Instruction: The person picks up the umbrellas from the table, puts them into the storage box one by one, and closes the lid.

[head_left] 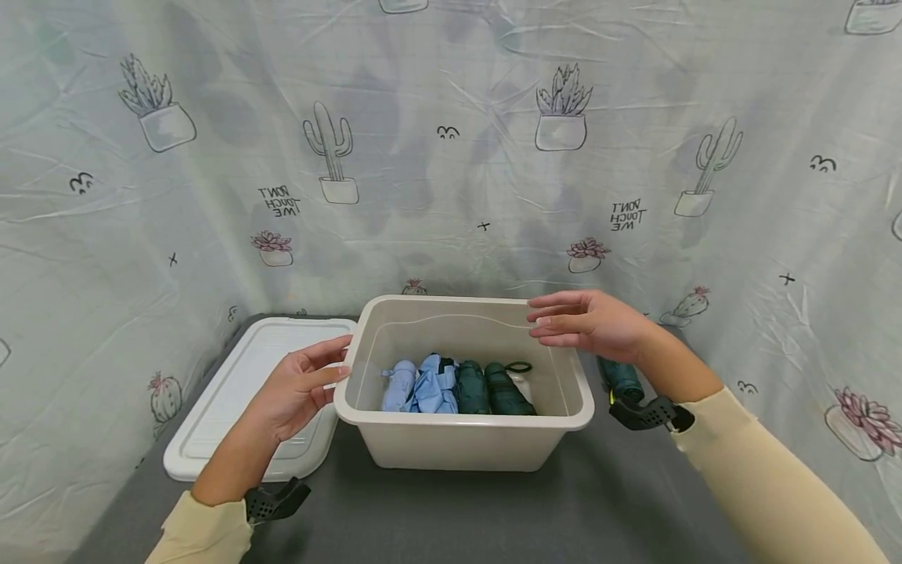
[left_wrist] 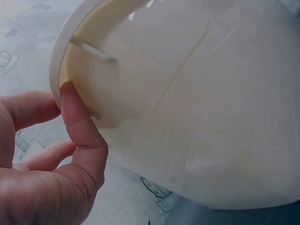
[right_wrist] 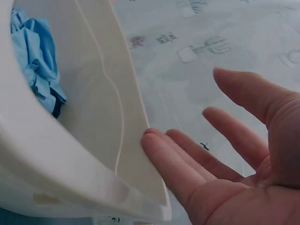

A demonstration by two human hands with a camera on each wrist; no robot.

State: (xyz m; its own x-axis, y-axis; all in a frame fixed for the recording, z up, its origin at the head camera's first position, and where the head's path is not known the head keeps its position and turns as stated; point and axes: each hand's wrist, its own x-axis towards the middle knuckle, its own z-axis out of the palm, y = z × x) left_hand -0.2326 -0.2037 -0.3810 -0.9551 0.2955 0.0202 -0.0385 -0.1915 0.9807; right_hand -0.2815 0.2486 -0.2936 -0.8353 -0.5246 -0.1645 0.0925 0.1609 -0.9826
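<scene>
A beige plastic storage bin (head_left: 465, 442) stands in the middle of the head view. Inside lie rolled fabric bundles that look like folded umbrellas: a pale blue one (head_left: 400, 385), a looser blue one (head_left: 435, 385), and two dark green ones (head_left: 472, 388), one with a loop. My left hand (head_left: 299, 384) touches the bin's left rim, thumb and index fingertips against its outer edge in the left wrist view. At the far right corner, my right hand (head_left: 588, 319) has its fingers extended; in the right wrist view the fingertips (right_wrist: 152, 138) meet or nearly meet the rim.
A white lid (head_left: 211, 427) lies flat to the bin's left, partly behind my left arm. Another dark green bundle (head_left: 622, 380) is on the grey table (head_left: 451, 517) to the right, partly covered by my right forearm. Behind hangs a cactus-print curtain (head_left: 451, 180).
</scene>
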